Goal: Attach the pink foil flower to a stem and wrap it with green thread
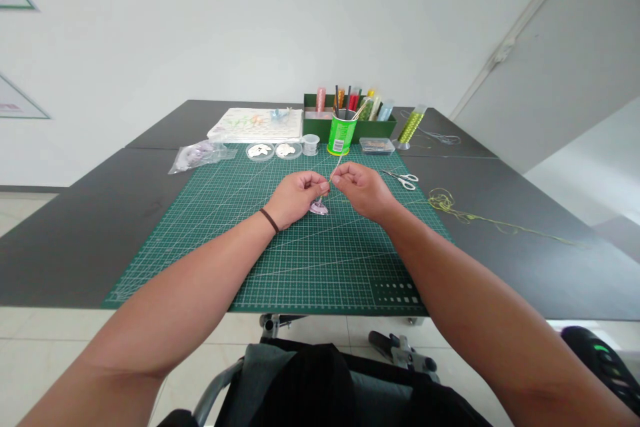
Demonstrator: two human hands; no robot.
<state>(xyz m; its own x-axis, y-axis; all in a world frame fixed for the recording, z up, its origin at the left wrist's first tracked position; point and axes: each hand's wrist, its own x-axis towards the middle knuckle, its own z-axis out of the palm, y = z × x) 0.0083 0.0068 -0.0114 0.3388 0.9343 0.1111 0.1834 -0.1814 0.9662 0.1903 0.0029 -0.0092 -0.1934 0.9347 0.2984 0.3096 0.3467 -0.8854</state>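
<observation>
As both grips (296, 197) (363, 191) pinch thin wire (336, 168), a green cutting mat (300, 267) covers the table (85, 247).

Seen from the room, the person's left forearm (185, 297) and right forearm (465, 300) angle inward from either side, the left hand (295, 199) and right hand (363, 190) curled knuckles-up, their fingertips (325, 185) pinched closely together at the grip, just beside each other.
</observation>
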